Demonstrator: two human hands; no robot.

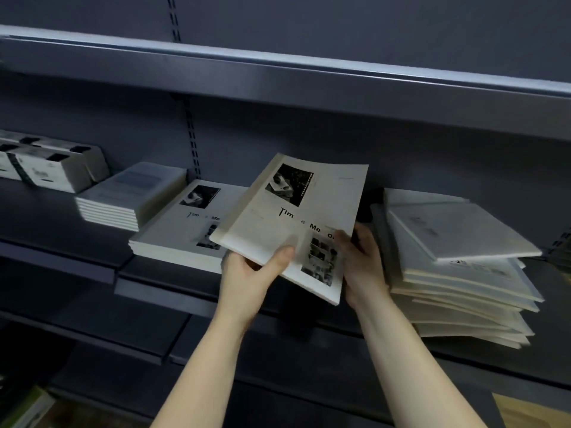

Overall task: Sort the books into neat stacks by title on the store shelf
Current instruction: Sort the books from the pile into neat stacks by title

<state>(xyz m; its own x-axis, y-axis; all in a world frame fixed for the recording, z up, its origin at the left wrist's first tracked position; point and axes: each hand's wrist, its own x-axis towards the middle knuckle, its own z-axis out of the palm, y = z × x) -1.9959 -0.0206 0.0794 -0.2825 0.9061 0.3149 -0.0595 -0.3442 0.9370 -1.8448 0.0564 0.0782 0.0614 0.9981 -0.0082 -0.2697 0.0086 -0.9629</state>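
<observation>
Paper books on painted metal

The shelf is showing smooth, matt dark metal; the held book is showing a matt paper cover.

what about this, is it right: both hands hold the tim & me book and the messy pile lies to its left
One slip: the head view shows the messy pile to the right of the Tim & Me book, not its left. The left hand and right hand both hold it.
</observation>
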